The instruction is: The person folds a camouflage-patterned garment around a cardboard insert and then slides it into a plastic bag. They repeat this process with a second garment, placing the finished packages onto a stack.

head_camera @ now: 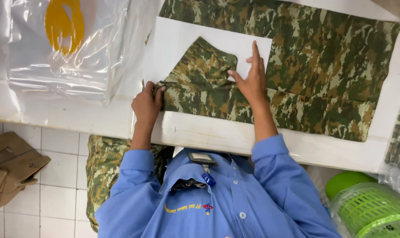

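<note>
The left hand has its grip closed narrow on the near left corner of the camouflage garment, thumb and fingers pinching the folded edge just off the near left corner of the white card. The right hand grips nothing. It lies open and flat, with the forefinger stretched along the card's right edge and the thumb resting on the folded-over sleeve that lies across the card.

The garment is spread on the white bench. The card lies on its left part, and most of the cloth runs off to the card's right.

To my eye the fold comes out clean if the flat hand presses the cloth tight against the card's edge while the pinching hand draws the corner taut and square to the card's near side. That way no slack bunches under the sleeve.

A clear plastic bag with a yellow mark lies well left of the card. A green basket stands below the bench, far to the card's near right.
</note>
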